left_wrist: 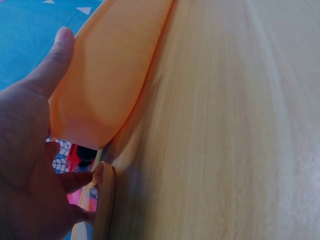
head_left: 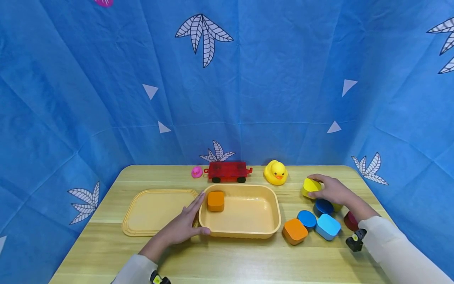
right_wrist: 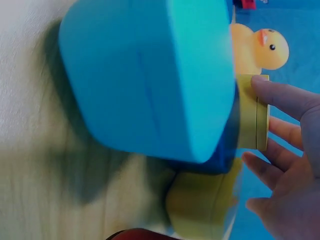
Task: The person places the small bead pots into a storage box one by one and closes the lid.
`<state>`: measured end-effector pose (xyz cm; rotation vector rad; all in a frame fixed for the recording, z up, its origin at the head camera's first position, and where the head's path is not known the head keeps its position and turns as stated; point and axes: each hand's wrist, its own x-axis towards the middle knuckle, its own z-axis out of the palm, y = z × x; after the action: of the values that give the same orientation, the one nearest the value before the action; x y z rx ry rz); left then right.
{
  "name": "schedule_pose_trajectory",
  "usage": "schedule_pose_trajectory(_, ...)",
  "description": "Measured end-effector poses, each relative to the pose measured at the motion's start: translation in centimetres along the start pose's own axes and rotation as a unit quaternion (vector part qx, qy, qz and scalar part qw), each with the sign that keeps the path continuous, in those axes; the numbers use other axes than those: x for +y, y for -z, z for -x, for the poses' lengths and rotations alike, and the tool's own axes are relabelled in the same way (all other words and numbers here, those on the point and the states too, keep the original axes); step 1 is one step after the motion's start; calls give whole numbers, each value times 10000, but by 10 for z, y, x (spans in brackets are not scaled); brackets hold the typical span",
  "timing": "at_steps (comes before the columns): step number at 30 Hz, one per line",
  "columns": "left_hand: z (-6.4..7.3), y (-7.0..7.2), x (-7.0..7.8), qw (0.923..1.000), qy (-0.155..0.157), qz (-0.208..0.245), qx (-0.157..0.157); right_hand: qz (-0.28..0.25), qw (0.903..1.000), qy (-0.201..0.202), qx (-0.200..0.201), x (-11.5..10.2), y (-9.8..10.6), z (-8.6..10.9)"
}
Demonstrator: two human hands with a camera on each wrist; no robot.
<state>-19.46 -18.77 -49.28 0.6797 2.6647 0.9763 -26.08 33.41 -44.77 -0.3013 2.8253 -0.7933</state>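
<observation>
My left hand rests against the left end of a beige rectangular tub, fingers straight along its side and thumb at the near corner. Inside the tub, on the left, sits a small orange box. Over at the right, my right hand pinches a small yellow lidded box between thumb and fingers. Close below that hand are a dark blue round box and a second yellow box, partly hidden in the head view. A light blue box fills much of the right wrist view.
A beige lid lies left of the tub. Behind it stand a pink duck, a red toy wagon and a yellow duck. An orange box, blue box and dark red box are at right.
</observation>
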Motion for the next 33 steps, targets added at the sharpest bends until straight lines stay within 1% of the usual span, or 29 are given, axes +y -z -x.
schedule_pose_trajectory(9,1,0,0,10000,-15,-20,40,102,9993,308,167,-21,2,1)
schedule_pose_trajectory(23,0,-1,0,10000,6,-42,37,46,9975,690,131,-67,3,5)
schedule_pose_trajectory(30,0,-1,0,10000,11,-73,58,53,9927,1183,231,-89,-1,3)
schedule_pose_trajectory(33,1,-1,1,10000,14,-28,31,55,9912,1296,257,-97,-7,2)
